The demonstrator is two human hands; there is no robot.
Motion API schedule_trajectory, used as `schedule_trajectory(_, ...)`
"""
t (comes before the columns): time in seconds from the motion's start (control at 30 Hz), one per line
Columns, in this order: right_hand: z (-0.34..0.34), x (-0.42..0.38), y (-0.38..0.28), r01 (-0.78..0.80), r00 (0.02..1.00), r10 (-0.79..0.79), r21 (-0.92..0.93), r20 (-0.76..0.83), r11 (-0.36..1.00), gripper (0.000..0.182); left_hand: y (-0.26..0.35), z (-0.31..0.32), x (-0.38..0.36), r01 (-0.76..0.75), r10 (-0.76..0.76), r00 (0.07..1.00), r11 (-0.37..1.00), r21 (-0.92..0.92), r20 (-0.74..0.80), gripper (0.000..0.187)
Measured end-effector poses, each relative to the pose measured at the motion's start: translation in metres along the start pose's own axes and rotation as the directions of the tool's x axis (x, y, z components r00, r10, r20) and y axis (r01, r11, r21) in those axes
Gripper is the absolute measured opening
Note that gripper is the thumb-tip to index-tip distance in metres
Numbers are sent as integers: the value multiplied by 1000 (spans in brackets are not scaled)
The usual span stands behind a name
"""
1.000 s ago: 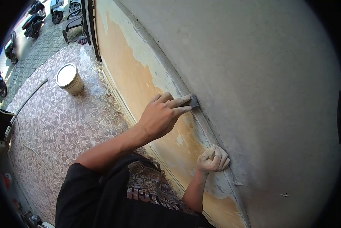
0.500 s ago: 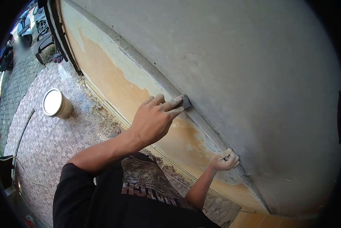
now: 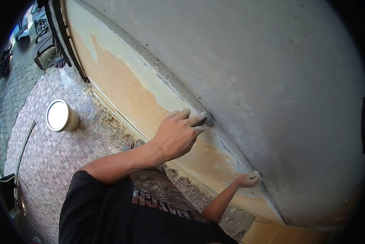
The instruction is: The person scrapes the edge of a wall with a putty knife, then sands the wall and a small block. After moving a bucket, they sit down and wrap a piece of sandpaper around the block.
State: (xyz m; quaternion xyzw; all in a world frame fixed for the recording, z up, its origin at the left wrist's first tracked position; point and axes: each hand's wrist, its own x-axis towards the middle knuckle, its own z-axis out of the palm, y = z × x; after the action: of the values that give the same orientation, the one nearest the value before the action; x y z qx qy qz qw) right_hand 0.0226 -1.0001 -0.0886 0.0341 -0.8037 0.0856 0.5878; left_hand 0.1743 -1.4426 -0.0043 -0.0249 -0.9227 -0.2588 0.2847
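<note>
My left hand point(image 3: 180, 134) pinches a small dark grey block point(image 3: 209, 119), which looks like a sanding block or folded sandpaper. The block presses against the narrow ledge point(image 3: 172, 81) running diagonally along the wall. Pale dust coats the fingertips. Farther down the same ledge, my right hand point(image 3: 249, 179) is curled closed against its edge. Whatever lies inside those fingers, if anything, is hidden. Below the ledge the wall point(image 3: 127, 79) has patchy orange and cream paint; above it stretches a smooth grey surface point(image 3: 272, 89).
A bucket point(image 3: 72, 120) with a bright white top stands on the patterned tile floor point(image 3: 89, 142). A hose point(image 3: 24, 152) lies at the left. Black chairs point(image 3: 46, 46) and paving point(image 3: 17, 85) show beyond. My feet point(image 3: 128, 145) are near the wall base.
Both hands now appear slightly lower and farther right, with the view itself shifting too. The dark block stays pinched against the ledge. My right hand has turned a little at the edge.
</note>
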Motion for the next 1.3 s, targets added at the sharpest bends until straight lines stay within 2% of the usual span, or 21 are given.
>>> schedule_trajectory(0.1, 0, 2, -2, -28, 1000, 28, -2, 2, 1000, 37, -45, -34, 7, 175, -174, 977, 985, -2, -124, 31)
schedule_trajectory(0.17, -2, 2, -9, -44, 999, 44, -4, 19, 999, 37, -72, -55, 9, 291, -275, 943, 955, 59, -187, 30)
schedule_trajectory(0.23, -1, 0, -8, -65, 998, 65, -38, -3, 997, 35, -67, -55, 9, 268, -248, 955, 956, 117, -166, 29)
schedule_trajectory(0.33, 1, -5, -4, -89, 996, 89, -28, -11, 996, 28, -44, -35, 2, 77, -70, 994, 993, 91, -78, 30)
schedule_trajectory(0.37, 3, -4, -5, -107, 994, 107, -14, -17, 994, 26, -49, -37, 3, 82, -74, 994, 992, 98, -86, 30)
schedule_trajectory(0.4, 2, 0, -13, -45, 998, 43, -30, -42, 999, 31, -57, -41, 5, 108, -101, 990, 992, 71, -98, 30)
schedule_trajectory(0.43, 0, 1, -16, -45, 998, 44, -26, -41, 999, 31, -64, -46, 6, 132, -127, 986, 990, 43, -105, 31)
schedule_trajectory(0.5, -4, 4, -19, -90, 996, 90, 3, -4, 996, 34, -94, -65, 8, 256, -240, 954, 964, 74, -177, 32)
schedule_trajectory(0.57, -5, 5, -24, -143, 989, 143, 12, 24, 990, 36, -107, -73, 8, 312, -278, 933, 941, 131, -229, 31)
schedule_trajectory(0.6, -7, 4, -27, -191, 980, 190, 17, 55, 981, 39, -99, -70, 8, 283, -257, 947, 952, 119, -194, 31)
schedule_trajectory(0.7, -6, 8, -36, -182, 982, 184, -37, 47, 983, 43, -62, -47, 0, 158, -153, 985, 985, 62, -85, 32)
schedule_trajectory(0.77, -3, 9, -43, -181, 983, 182, -26, 35, 983, 44, -70, -56, 4, 195, -198, 977, 979, -51, -73, 30)
schedule_trajectory(0.83, -4, 7, -43, -189, 981, 190, -25, 30, 982, 45, -97, -68, 9, 308, -277, 936, 944, 119, -218, 29)
schedule_trajectory(0.9, -2, 5, -45, -211, 977, 210, 19, 25, 977, 47, -111, -84, 13, 380, -338, 910, 911, 159, -238, 29)
schedule_trajectory(0.97, -1, 1, -42, -213, 977, 212, 14, 15, 977, 48, -95, -80, 13, 302, -261, 949, 914, 270, -177, 30)
schedule_trajectory(1.03, 3, 3, -43, -202, 979, 202, 15, 5, 979, 48, -74, -64, 9, 185, -176, 982, 965, 186, -69, 33)
schedule_trajectory(1.1, 0, 6, -49, -195, 981, 195, 51, -2, 980, 47, -61, -55, 8, 132, -126, 991, 981, 146, -50, 32)
schedule_trajectory(1.23, -4, 8, -55, -221, 975, 220, 43, 19, 974, 48, -96, -83, 22, 312, -313, 948, 950, -20, -65, 27)
schedule_trajectory(1.3, -4, 7, -53, -193, 981, 192, 44, 28, 980, 48, -103, -90, 24, 373, -361, 925, 922, 106, -116, 27)
